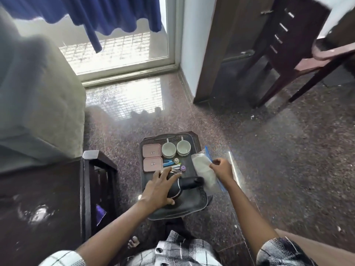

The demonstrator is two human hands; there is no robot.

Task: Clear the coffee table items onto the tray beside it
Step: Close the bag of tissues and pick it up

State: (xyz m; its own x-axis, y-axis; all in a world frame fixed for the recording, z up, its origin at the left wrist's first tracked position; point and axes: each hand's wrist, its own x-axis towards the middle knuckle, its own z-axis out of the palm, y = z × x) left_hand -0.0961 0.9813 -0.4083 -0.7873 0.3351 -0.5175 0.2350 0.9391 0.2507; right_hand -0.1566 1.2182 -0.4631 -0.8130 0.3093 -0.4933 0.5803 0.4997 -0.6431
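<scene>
The left hand (156,191) hides most of the black metal kettle (189,182). Its fingers and thumb are spread wide and curve round the kettle's top, leaving the handle exposed. The small blue item (167,162) and the purple-capped item (183,168) cannot be identified.

The dark grey plastic tray (192,205) lies on the floor beside the dark wooden coffee table (38,198). On the tray:
- two pink rectangular lidded boxes (152,150) (153,164)
- two white ceramic cups (168,149) (183,148)
- one kettle

The right hand (221,168) pinches one clear zip bag of white contents (201,166) at the tray's right edge.
</scene>
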